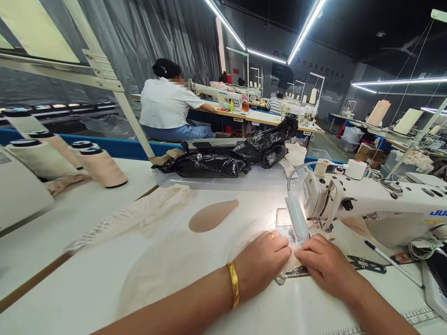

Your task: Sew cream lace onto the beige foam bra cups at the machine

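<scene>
My left hand [265, 260], with a gold bangle and a ring, has its fingers curled down on a small piece of pale fabric [290, 264] beside the needle area of a white sewing machine [370, 197]. From the other side, my right hand [326, 265] pinches the same fabric, its thumb and forefinger close to the left fingertips. Just above both hands, a lit white gooseneck lamp [296, 215] hides the needle and presser foot. More sheer cream fabric [164, 265] spreads over the table to the left. A tan teardrop-shaped piece [213, 216] lies flat beyond it.
Black plastic bags [213, 163] lie along the table's back edge. Thread cones [103, 166] stand at the left. Right of my hands are a black tool [368, 264], a pen [394, 265] and a ruler [419, 316]. A co-worker [167, 104] sits at another machine ahead.
</scene>
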Tool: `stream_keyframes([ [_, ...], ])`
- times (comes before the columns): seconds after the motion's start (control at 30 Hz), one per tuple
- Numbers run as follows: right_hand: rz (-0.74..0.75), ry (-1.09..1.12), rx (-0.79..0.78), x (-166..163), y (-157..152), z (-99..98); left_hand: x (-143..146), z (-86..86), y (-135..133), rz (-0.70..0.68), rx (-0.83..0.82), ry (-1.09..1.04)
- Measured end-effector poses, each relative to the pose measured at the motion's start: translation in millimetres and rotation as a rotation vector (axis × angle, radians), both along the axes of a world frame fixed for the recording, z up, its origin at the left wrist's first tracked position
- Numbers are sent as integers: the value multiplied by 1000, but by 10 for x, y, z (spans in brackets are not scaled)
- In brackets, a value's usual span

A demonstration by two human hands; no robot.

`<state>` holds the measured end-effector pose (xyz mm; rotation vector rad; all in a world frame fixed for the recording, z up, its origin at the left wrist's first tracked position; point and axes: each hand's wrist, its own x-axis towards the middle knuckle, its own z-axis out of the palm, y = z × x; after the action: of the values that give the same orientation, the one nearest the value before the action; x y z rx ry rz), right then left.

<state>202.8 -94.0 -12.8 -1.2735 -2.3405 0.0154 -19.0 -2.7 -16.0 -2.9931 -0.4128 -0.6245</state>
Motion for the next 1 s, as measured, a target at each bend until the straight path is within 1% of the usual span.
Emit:
stream_keyframes([
  [0.2,-64,-11,19,-14,0,-6,54,-53,-17,39,43,-26],
  [0.3,-74,-10,36,-21,2,-19,58,-47,-25,27,36,-15],
  [0.43,-64,-11,20,-19,5,-30,60,-48,-5,-1,23,-16],
  [0.73,-31,-11,12,-32,3,-37,73,-237,109,-37,-12,-103],
  [0.87,-29,-2,15,-48,-2,-23,74,-239,101,-21,-20,-105],
  [1.0,-36,-4,20,-55,-7,-19,71,-176,82,-26,-20,-80],
])
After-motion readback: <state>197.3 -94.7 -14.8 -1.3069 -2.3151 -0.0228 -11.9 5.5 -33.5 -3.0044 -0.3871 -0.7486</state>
